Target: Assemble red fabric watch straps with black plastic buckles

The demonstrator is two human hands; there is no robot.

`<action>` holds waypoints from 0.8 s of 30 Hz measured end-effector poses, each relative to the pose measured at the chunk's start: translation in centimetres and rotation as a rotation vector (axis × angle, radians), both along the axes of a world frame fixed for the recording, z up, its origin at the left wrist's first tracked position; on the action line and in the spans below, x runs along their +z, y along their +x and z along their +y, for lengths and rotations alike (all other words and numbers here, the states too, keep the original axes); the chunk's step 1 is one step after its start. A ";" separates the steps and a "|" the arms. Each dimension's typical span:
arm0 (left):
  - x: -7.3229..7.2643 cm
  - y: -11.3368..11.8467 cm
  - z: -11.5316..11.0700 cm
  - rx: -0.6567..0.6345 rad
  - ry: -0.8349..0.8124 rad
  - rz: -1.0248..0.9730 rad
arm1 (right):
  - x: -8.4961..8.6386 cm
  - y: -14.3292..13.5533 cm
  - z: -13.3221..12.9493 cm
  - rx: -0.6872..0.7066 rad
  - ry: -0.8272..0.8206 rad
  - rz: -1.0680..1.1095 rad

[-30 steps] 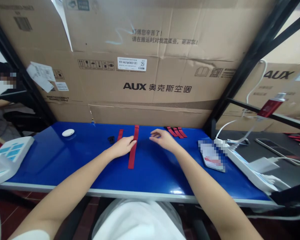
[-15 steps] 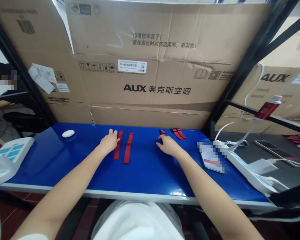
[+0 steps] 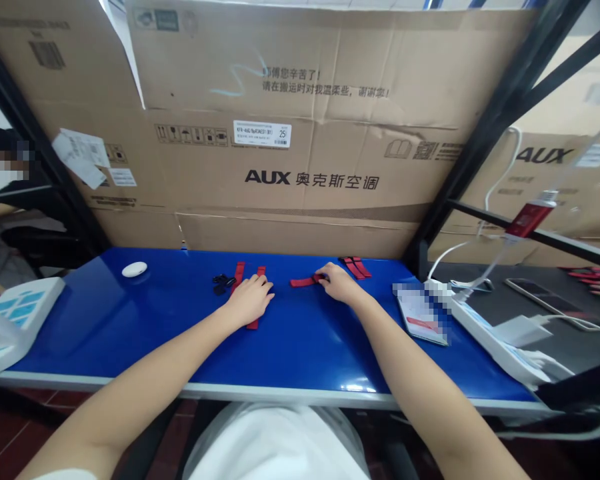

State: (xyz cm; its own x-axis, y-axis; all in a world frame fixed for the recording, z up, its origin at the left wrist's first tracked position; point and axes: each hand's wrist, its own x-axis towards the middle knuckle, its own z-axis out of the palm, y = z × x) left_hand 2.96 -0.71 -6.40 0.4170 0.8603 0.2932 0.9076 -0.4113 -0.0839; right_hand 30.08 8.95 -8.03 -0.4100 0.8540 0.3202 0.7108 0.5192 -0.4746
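My left hand (image 3: 253, 300) is over two red strips lying on the blue table, its fingers apart and hiding their middle parts. The left strip (image 3: 239, 272) shows beyond the hand, and the lower end of the right strip (image 3: 253, 325) shows below it. Small black pieces (image 3: 222, 283) lie left of the strips. My right hand (image 3: 336, 283) pinches one end of a short red strap (image 3: 303, 283), which points left. Behind that hand lie red and black straps (image 3: 355, 267).
A white round object (image 3: 135, 269) sits at the left of the blue table (image 3: 155, 333). To the right are a phone (image 3: 421, 315) and a white power strip (image 3: 485, 333). Cardboard (image 3: 310, 147) stands behind. A person (image 3: 10, 160) is at far left.
My left hand has moved right, across the strips, and the black pieces now show. My right hand has taken hold of the short strap, which has turned to lie sideways.
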 end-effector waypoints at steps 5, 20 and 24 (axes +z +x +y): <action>0.0 -1.1 0.7 0.061 -0.008 -0.082 | 0.1 -2.1 -1.2 0.097 0.000 0.078; 0.5 1.4 0.7 -0.302 -0.102 -0.422 | 0.8 -4.9 -3.3 0.478 -0.580 0.603; 0.8 1.4 0.5 -0.322 -0.048 -0.448 | 1.4 -4.8 -3.5 0.496 -0.508 0.595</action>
